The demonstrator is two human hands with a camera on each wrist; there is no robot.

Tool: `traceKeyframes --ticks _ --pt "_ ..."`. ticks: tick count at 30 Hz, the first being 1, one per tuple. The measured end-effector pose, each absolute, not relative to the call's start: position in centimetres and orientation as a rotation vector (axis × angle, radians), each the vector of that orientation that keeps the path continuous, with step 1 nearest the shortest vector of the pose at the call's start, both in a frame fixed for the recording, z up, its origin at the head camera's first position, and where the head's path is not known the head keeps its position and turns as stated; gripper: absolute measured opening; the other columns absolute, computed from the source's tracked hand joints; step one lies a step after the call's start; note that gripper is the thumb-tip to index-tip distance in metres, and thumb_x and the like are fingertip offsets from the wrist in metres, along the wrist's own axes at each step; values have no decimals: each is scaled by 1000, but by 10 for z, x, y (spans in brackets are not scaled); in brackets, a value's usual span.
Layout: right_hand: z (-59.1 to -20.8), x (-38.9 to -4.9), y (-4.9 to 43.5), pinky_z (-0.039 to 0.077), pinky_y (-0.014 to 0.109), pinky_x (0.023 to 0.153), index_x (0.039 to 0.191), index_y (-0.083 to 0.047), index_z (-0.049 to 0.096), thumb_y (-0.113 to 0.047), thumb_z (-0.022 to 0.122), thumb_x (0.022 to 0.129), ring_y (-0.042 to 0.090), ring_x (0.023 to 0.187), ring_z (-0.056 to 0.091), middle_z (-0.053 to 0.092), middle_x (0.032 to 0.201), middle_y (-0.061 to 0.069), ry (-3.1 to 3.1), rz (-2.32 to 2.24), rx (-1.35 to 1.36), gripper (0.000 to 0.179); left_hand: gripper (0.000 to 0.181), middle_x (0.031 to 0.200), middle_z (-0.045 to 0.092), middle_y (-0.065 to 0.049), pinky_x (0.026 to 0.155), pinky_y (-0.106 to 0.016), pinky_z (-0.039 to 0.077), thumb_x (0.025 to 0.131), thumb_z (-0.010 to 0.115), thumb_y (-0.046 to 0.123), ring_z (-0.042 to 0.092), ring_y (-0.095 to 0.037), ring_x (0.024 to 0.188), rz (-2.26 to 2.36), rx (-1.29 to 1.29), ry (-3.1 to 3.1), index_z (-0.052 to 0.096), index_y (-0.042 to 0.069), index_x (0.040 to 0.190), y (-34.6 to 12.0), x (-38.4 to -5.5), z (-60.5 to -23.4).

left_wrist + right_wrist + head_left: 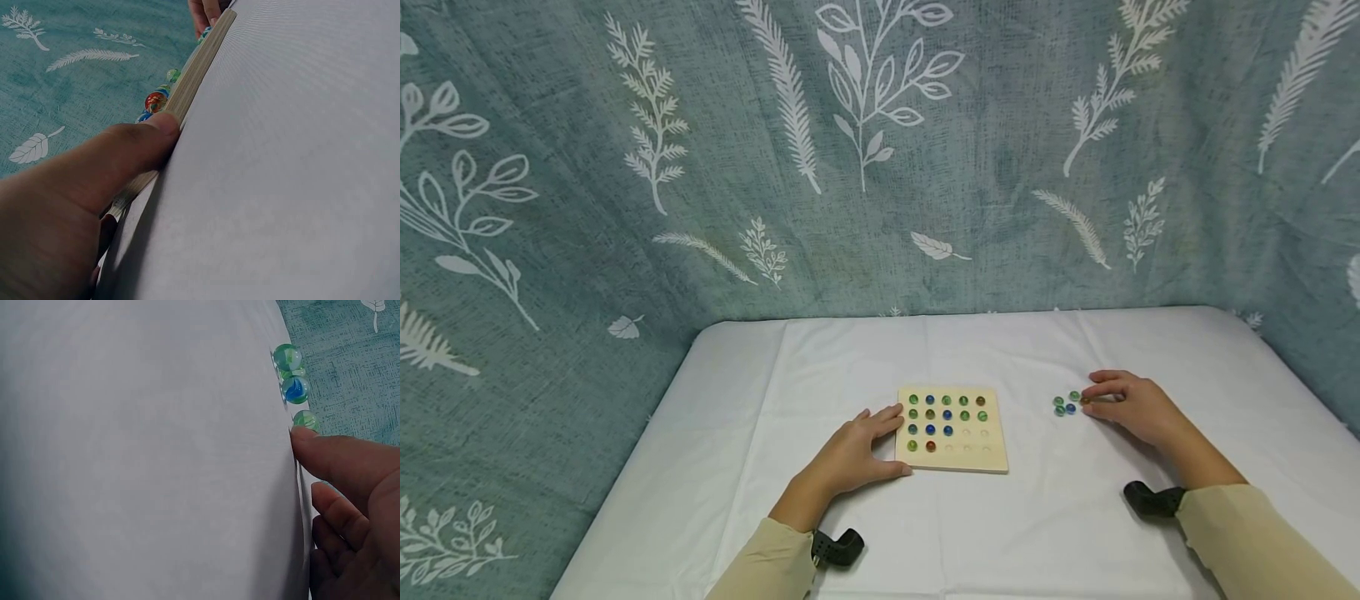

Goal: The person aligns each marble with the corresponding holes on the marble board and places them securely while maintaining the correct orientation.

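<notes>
A pale wooden board point(958, 460) with rows of round hollows lies on the white cloth. Glass marbles in green, blue and reddish brown fill its far rows; bare hollows show at its near right. My left hand point(850, 454) holds the board by its near left corner, thumb on the near edge, fingers along the left side. To the right, my right hand point(1138, 408) reaches down with thumb and fingertips around a brownish marble point(1084, 401), partly hidden. Beside those fingertips lie loose green marbles point(1059, 411) and a blue marble point(1071, 408). The right wrist view shows a green marble point(305, 420) by the thumb tip.
A white cloth point(820, 367) covers the table, with faint creases. Behind and at both sides hangs a blue-green curtain point(865, 242) with white leaf prints. Each wrist wears a black camera band point(842, 548).
</notes>
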State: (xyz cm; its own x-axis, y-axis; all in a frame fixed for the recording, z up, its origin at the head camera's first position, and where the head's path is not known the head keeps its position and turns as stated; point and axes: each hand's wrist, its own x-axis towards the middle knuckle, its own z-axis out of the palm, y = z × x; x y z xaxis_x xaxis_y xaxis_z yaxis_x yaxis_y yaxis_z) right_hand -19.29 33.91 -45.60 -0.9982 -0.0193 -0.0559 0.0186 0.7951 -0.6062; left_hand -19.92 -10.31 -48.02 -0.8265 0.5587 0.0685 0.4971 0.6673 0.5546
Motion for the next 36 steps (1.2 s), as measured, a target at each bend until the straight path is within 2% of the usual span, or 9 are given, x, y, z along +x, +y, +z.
traceKeyframes --ticks 23,30,36 --pt "-455 -196 337 29 69 105 117 -2 71 -38 70 90 54 136 31 45 146 26 2931 -949 23 44 78 155 38 13 117 -52 32 78 79 52 33 -40 144 858 861 2774 53 21 144 -105 -200 -480" --pt "-458 -194 338 33 67 105 122 2 67 -48 63 94 53 134 37 48 144 26 2943 -997 134 57 78 155 39 12 116 -56 32 77 79 52 33 -42 143 892 882 2750 53 22 144 -104 -199 -481" --pt "-449 -192 322 36 66 105 122 1 67 -45 61 96 51 134 39 51 142 24 2994 -1073 63 53 78 155 38 14 117 -53 32 77 80 53 33 -39 144 889 864 2758 53 23 144 -105 -199 -481"
